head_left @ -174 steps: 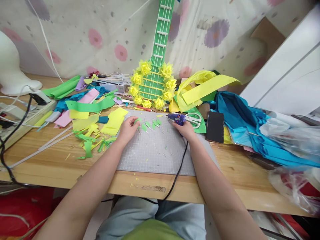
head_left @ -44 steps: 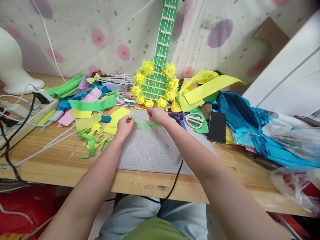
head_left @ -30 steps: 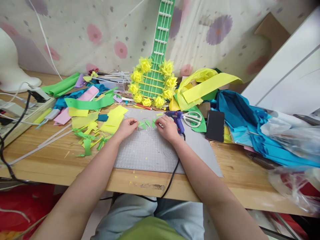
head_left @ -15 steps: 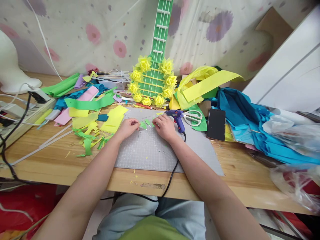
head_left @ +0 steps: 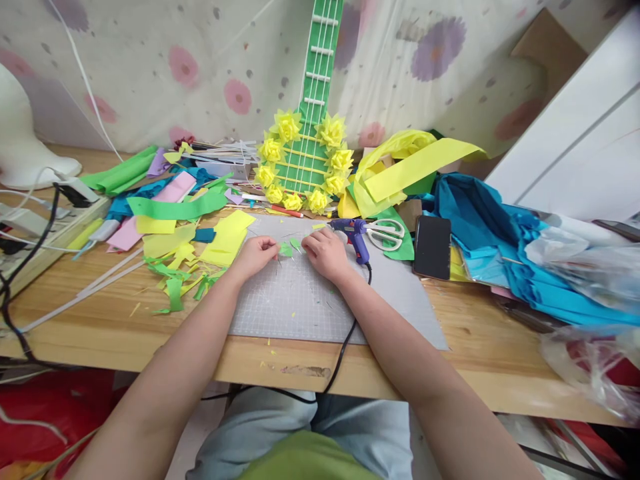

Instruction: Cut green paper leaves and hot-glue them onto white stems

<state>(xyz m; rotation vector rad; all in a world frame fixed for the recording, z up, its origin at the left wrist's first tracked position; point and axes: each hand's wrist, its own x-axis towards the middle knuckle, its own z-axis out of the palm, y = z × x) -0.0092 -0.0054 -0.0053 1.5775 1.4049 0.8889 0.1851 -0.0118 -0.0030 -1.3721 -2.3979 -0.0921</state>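
Note:
My left hand is closed in a pinch over the grey cutting mat. At its fingertips is a small green paper leaf, and a thin dark strand shows just below them. Facing it, my right hand has its fingers curled and pressed together; what they hold, if anything, is hidden. Between the hands lies another small green leaf with a thin pale stem. Right of my right hand rests a blue glue gun, its cord running down over the table edge, with white-handled scissors beside it.
A green paper guitar ringed with yellow paper flowers leans at the back. Paper scraps cover the left side. On the right are a phone, blue paper and clear plastic bags. A power strip stands far left.
My right fingers have shifted slightly left, and a bit of green seen at their tips no longer shows. My left hand keeps its pinch; the view has moved a little.

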